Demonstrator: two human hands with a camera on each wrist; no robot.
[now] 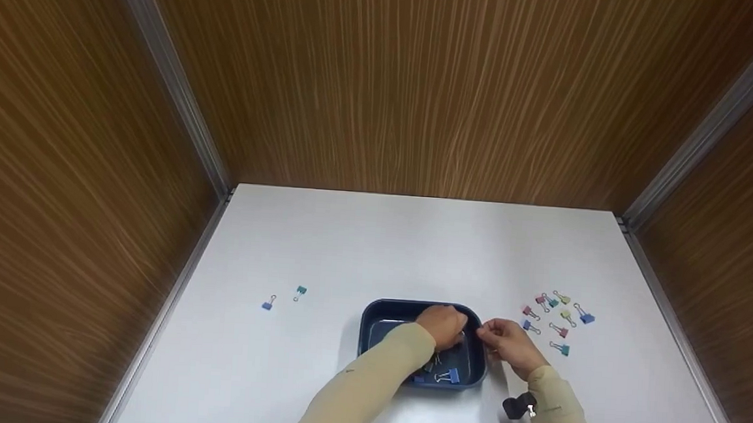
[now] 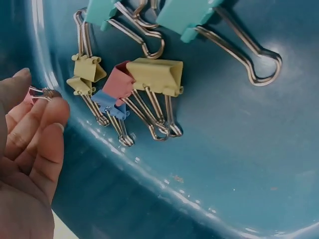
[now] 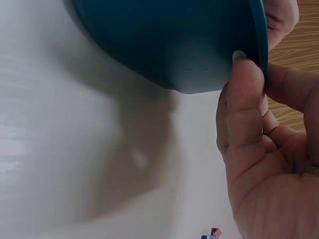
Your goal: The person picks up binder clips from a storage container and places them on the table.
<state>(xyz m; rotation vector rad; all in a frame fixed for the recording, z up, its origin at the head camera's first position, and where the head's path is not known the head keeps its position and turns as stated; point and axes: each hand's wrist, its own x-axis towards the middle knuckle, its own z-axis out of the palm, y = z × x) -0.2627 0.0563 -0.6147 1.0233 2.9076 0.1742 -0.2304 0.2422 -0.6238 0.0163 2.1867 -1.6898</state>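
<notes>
My left hand [image 1: 442,327] reaches into a dark blue rectangular tray [image 1: 403,302]. In the left wrist view its fingers hold a small pink binder clip [image 2: 28,97], partly hidden, close to the tray's curved wall. Near it on the tray floor lie yellow binder clips [image 2: 157,74], a pink one [image 2: 118,82], a blue one [image 2: 110,104] and larger teal ones [image 2: 184,17]. My right hand [image 1: 511,344] pinches the tray's right rim between thumb and fingers, as the right wrist view shows against the blue wall [image 3: 164,50].
Right of the tray, several coloured binder clips [image 1: 561,331] lie scattered on the white table [image 1: 362,237]. To the left lie a teal clip [image 1: 301,290] and a blue clip [image 1: 267,305]. Wood-grain panels [image 1: 423,96] enclose the table at the back and sides.
</notes>
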